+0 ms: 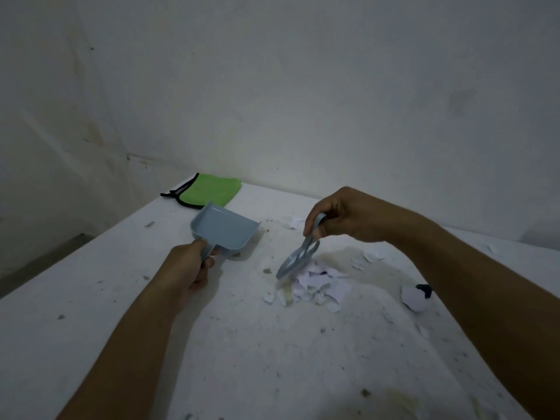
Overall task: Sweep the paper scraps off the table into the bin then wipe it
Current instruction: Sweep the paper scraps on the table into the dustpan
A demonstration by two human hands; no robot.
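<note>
A pile of torn white paper scraps (315, 287) lies near the middle of the white table (121, 298). My right hand (342, 213) grips the handle of a small light-blue brush (298, 257), whose bristle end touches the left edge of the pile. My left hand (189, 266) holds the handle of a light-blue dustpan (224, 230), which is tilted up off the table to the left of the pile, its open mouth facing right. More loose scraps (368, 257) lie to the right of the brush and behind my right hand.
A green cloth with black edging (209, 190) lies at the table's far left corner by the wall. A larger white scrap beside a dark object (416, 297) lies at the right, partly hidden by my right forearm. Stains and small specks dot the tabletop.
</note>
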